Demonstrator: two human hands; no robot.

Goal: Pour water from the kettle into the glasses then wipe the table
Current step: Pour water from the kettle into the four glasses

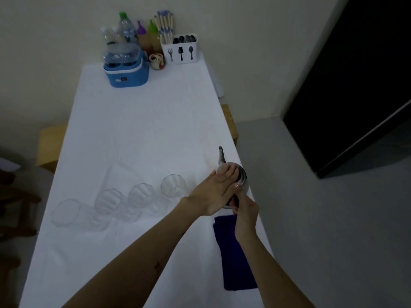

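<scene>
A steel kettle [243,178] stands near the table's right edge, its spout [220,155] pointing away from me. My left hand [216,190] lies flat on the kettle's lid, fingers together. My right hand [243,206] is closed around the kettle's handle on the near side. Several clear glasses stand in a row to the left, the nearest glass [173,186] just beside my left hand, the farthest glass [65,211] near the left edge. A dark blue cloth [233,258] lies on the table under my right forearm.
A white cloth covers the table [138,121]. At the far end stand a blue container [126,72], water bottles [127,30], a small mug [156,61] and a white cutlery holder [180,50]. Wooden stools flank the table, and a dark doorway [355,74] is at right.
</scene>
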